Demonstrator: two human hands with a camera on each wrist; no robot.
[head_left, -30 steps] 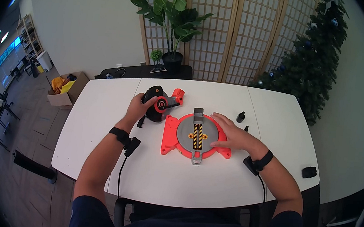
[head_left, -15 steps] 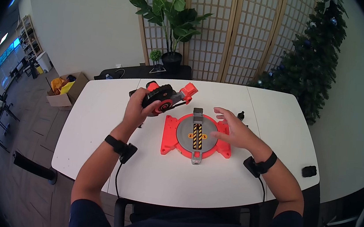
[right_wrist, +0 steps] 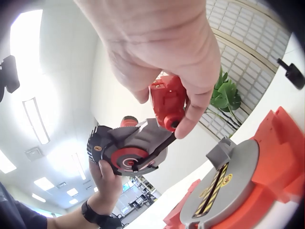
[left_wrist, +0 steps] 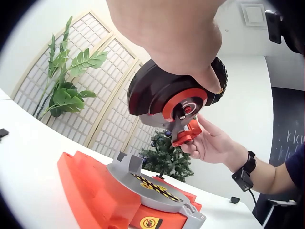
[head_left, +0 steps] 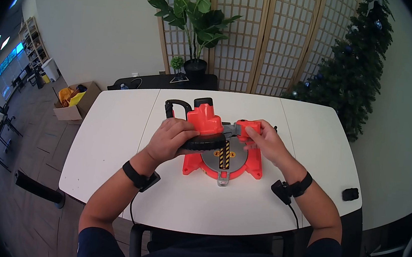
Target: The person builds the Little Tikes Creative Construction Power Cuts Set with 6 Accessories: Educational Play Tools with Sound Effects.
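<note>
Both hands hold the upper part of a toy miter saw point(head_left: 206, 121) up over its base. My left hand point(head_left: 168, 140) grips it by the black toothed blade guard point(left_wrist: 152, 88), thumb on the near side. At the other end, my right hand point(head_left: 268, 141) pinches the red hinge block point(right_wrist: 167, 102) between thumb and fingers. Below stands the red saw base point(head_left: 192, 163) with its grey round turntable point(head_left: 239, 158) and a yellow-and-black striped slot. A grey upright bracket point(right_wrist: 220, 150) rises at the turntable's back, apart from the hinge block.
A small black piece point(right_wrist: 293, 75) lies on the white table point(head_left: 114, 144) beyond my right hand. Another black object point(head_left: 349, 194) sits near the right edge. Behind the table are a potted plant point(head_left: 195, 67) and a decorated tree point(head_left: 342, 75); a cardboard box point(head_left: 85, 105) is at left.
My left hand has lifted the saw's upper part off the table, turned it and carried it right, over the base. My right hand has come off the base and taken hold of the hinge block.
</note>
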